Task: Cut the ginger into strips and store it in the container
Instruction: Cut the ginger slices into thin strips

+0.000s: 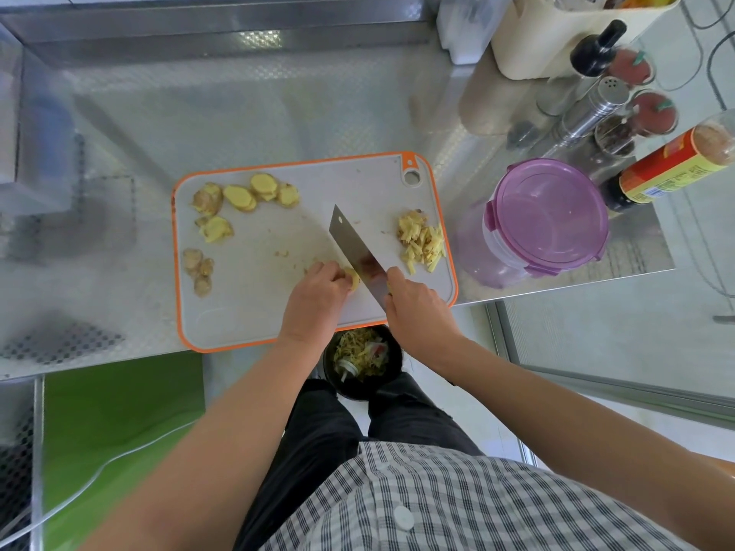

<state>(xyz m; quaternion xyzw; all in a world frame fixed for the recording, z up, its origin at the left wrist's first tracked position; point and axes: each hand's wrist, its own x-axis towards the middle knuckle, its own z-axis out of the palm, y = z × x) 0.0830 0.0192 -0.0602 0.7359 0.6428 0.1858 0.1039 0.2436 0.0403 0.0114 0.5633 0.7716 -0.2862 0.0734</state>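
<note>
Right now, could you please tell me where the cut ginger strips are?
In the head view, the strips lie at the right end of the board, between the knife and the purple-lidded container.

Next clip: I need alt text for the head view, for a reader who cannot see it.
The right hand grips a cleaver, its blade against a ginger piece that the left hand holds on an orange-rimmed cutting board. Ginger strips are piled near the board's right edge, and a purple-lidded container stands beside it.
</note>
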